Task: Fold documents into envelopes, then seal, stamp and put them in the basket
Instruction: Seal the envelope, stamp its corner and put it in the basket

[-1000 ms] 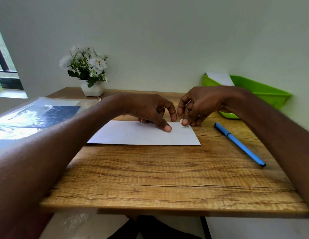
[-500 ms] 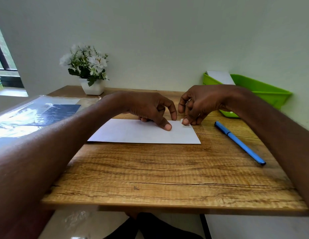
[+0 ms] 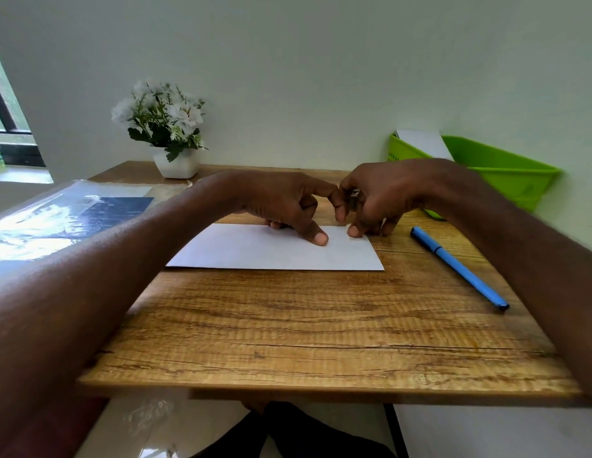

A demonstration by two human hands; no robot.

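The near half of the wooden desk [image 3: 321, 332] carries nothing but the two forearms, which reach across it toward the work area. Beyond this, the white envelope [image 3: 275, 249] lies flat on the desk with its long edge parallel to the person, a position that gives both hands access to its far right corner. The left hand [image 3: 284, 206] rests on the envelope with its fingers curled; the thumb tip presses down on the paper right of centre, evidently to stop the envelope sliding, while the index finger extends to the right and meets the right hand. The right hand [image 3: 377, 203] is bunched with its fingertips pressed together on the envelope's far right corner, where a small pale stamp [image 3: 355, 237] shows just below them; the judgement is that the stamp is being pressed into place. A small dark object sits among the right hand's fingers; whether it is a ring or a held item cannot be determined. The blue pen [image 3: 458, 267] lies diagonally on the desk to the right, near the envelope but apart from it. Left of the envelope, a clear plastic sleeve [image 3: 66, 219] holds further papers. At the far right stands the green basket [image 3: 506, 180], with a white envelope [image 3: 423, 143] protruding from it. A potted white flower [image 3: 166, 127] stands against the back wall.
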